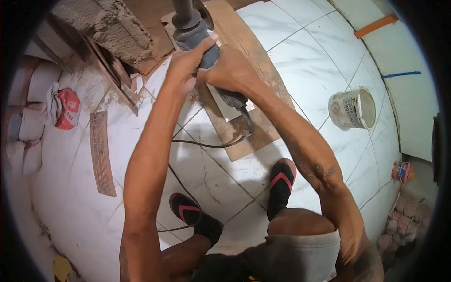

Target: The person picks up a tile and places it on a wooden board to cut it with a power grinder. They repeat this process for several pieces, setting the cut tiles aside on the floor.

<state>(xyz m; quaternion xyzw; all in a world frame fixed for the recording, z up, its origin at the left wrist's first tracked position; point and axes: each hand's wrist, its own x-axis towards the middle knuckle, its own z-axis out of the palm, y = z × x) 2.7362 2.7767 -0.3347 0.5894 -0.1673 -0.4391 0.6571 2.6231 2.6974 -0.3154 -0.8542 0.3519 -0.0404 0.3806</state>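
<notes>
An angle grinder with a dark grey body stands out in front of me, its head pointing away at the top of the view. My left hand is closed around the left side of its body, thumb stretched along it. From the other side my right hand wraps the same body. Part of a round disc or guard shows beside the head. Under the grinder lies a white tile piece, partly hidden, on a wooden board. A black cord trails from the grinder's rear end.
The white tiled floor carries dust. A tipped bucket lies right, a narrow textured strip left. A rough masonry block, leaning planks and a red-and-white bag are at the left. The cord loops by my feet.
</notes>
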